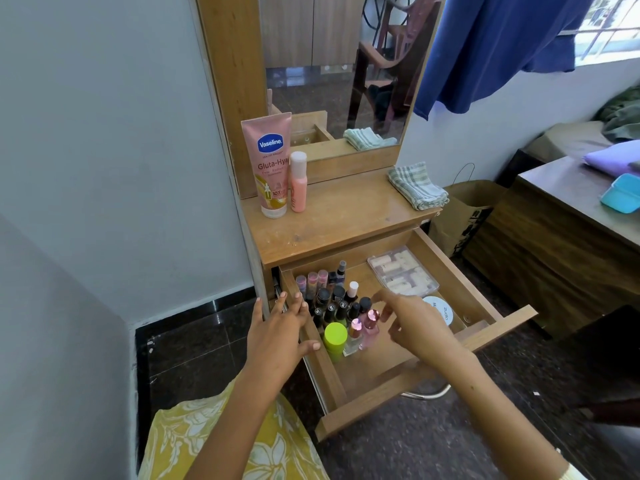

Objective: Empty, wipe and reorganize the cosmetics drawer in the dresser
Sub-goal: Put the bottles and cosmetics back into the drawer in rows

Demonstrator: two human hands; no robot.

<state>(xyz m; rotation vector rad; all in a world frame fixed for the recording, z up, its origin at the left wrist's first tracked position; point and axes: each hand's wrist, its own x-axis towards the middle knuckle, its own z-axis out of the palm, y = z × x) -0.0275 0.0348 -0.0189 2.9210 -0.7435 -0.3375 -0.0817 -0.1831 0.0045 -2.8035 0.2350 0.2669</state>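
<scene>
Head view: the drawer [498,327] stands pulled out at lower centre, holding nail-polish bottles [332,306], a lime-capped bottle [335,337] and a white jar [441,311] reading "zudio". The left hand [277,337] rests on its side wall, grip released; the right hand [415,327] hovers above, fingers spread and holding nothing. On the tabletop [346,220] stand a pink "Vaseline Gluta-Hya" tube [270,164] and a folded cloth [417,185].

A home bedroom: beyond the hands stands a wooden dresser [332,216] with a mirror [332,64], a lotion tube [268,164] on top. To their right, a bed [571,216] with a pillow [613,157], and blue cloth [495,46] hanging by a window [609,26].
</scene>
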